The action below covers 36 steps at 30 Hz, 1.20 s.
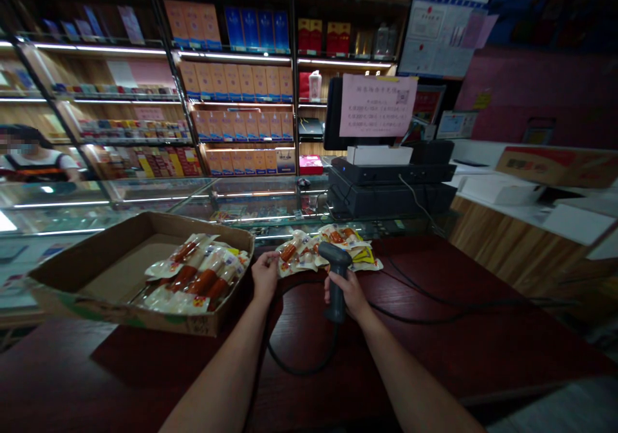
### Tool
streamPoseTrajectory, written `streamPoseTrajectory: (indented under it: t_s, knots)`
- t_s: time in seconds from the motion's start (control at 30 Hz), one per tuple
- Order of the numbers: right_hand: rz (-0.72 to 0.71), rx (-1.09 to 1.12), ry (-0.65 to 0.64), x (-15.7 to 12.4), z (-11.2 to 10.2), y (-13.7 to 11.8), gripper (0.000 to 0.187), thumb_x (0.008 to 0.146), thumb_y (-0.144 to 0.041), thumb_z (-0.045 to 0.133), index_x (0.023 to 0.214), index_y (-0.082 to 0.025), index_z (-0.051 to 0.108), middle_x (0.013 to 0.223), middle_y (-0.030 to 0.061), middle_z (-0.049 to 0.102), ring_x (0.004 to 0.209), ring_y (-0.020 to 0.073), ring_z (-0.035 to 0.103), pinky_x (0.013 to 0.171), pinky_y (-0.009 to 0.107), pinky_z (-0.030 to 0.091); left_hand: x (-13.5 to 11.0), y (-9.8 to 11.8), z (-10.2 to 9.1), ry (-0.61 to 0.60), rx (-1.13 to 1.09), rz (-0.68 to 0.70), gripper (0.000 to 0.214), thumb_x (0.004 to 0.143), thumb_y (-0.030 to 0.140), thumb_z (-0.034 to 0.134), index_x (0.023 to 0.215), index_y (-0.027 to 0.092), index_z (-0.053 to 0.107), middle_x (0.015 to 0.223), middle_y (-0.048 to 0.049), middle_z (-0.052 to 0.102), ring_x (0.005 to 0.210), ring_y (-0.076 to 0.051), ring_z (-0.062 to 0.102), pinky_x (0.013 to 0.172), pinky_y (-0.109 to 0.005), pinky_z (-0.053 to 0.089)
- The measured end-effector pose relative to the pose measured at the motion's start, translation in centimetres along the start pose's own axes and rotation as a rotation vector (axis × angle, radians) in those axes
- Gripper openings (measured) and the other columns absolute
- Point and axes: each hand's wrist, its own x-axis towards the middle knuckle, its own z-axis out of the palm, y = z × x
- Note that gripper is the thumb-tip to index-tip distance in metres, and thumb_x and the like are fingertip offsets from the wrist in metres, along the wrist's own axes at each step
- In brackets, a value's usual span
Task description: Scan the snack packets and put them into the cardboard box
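My right hand (348, 291) is wrapped round the grip of a dark barcode scanner (335, 256), its head tilted over the packets. With its fingers closed, my left hand (265, 277) pinches the left edge of a clear vacuum-packed sausage packet (290, 251). Beside it, more packets (340, 235) lie in a small heap, some with yellow printing. To the left stands an open cardboard box (111, 314) with several packed sausages (207, 280) in its right half. The scanner's black cable (290, 370) loops over the dark red counter (410, 368).
Behind the counter is a glass display case (193, 198). A monitor with a pink notice (376, 106) stands on a black cash drawer (386, 195) at the back right. Lit shelves of boxes (241, 82) line the wall. Another person (41, 156) is at far left.
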Motion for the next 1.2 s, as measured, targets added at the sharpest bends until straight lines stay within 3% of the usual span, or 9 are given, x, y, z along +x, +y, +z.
streamPoseTrajectory:
  t_s: [0.47, 0.6, 0.73, 0.83, 1.0, 1.1, 1.2]
  knots:
    - [0.005, -0.003, -0.022, 0.1, -0.1, 0.1, 0.033, 0.068, -0.04, 0.067, 0.086, -0.016, 0.052, 0.052, -0.0046, 0.059, 0.036, 0.0121, 0.054, 0.035, 0.023, 0.047, 0.3, -1.0, 0.0, -0.015, 0.029, 0.019, 0.019, 0.064, 0.029, 0.057, 0.073, 0.015, 0.066, 0.065, -0.0016, 0.065, 0.06, -0.013, 0.057, 0.06, -0.024, 0.046]
    - [0.011, -0.009, -0.023, 0.0, 0.0, 0.1, 0.034, 0.068, -0.04, 0.067, 0.088, -0.016, 0.053, 0.052, -0.0044, 0.059, 0.036, 0.0122, 0.054, 0.035, 0.023, 0.046, -0.7, 0.3, 0.4, 0.009, 0.055, 0.083, 0.017, 0.067, 0.028, 0.056, 0.074, 0.015, 0.066, 0.069, -0.0031, 0.066, 0.064, -0.015, 0.059, 0.062, -0.025, 0.047]
    - [0.007, 0.004, -0.034, -0.4, 0.5, -0.2, 0.034, 0.067, -0.038, 0.067, 0.089, -0.016, 0.054, 0.052, -0.0044, 0.059, 0.036, 0.012, 0.054, 0.036, 0.023, 0.046, -1.4, 3.2, 0.1, 0.044, 0.091, 0.158, 0.016, 0.071, 0.024, 0.052, 0.075, 0.016, 0.065, 0.075, -0.0043, 0.067, 0.07, -0.016, 0.061, 0.068, -0.028, 0.048]
    - [0.006, 0.017, -0.061, -0.7, 1.7, -0.9, 0.031, 0.068, -0.038, 0.067, 0.086, -0.016, 0.055, 0.053, -0.0035, 0.059, 0.037, 0.012, 0.054, 0.036, 0.023, 0.046, -1.1, 5.8, -1.9, 0.089, 0.165, 0.239, 0.017, 0.073, 0.023, 0.051, 0.078, 0.017, 0.066, 0.076, -0.0038, 0.067, 0.073, -0.016, 0.061, 0.071, -0.028, 0.048]
    - [0.014, 0.011, -0.187, -0.7, 5.7, -2.3, 0.027, 0.068, -0.038, 0.066, 0.075, -0.016, 0.054, 0.054, -0.0017, 0.06, 0.038, 0.0116, 0.054, 0.037, 0.024, 0.047, 0.3, 9.7, -8.0, 0.244, 0.283, 0.298, 0.02, 0.074, 0.027, 0.052, 0.083, 0.017, 0.066, 0.075, -0.0025, 0.066, 0.068, -0.015, 0.06, 0.067, -0.028, 0.047]
    - [0.057, 0.023, -0.268, -0.5, 8.5, -2.5, 0.029, 0.068, -0.038, 0.065, 0.082, -0.015, 0.054, 0.052, -0.0025, 0.06, 0.036, 0.0118, 0.055, 0.035, 0.023, 0.046, 0.9, 11.1, -11.6, 0.359, 0.366, 0.292, 0.02, 0.073, 0.025, 0.051, 0.083, 0.016, 0.066, 0.07, -0.0014, 0.063, 0.062, -0.015, 0.057, 0.064, -0.028, 0.047]
    - [0.083, 0.029, -0.36, -0.5, 10.8, -1.9, 0.032, 0.068, -0.036, 0.065, 0.089, -0.016, 0.053, 0.052, -0.0035, 0.06, 0.037, 0.0121, 0.056, 0.035, 0.022, 0.046, 1.0, 11.5, -14.2, 0.446, 0.526, 0.358, 0.018, 0.071, 0.02, 0.05, 0.076, 0.016, 0.066, 0.072, -0.0034, 0.06, 0.07, -0.017, 0.057, 0.072, -0.033, 0.046]
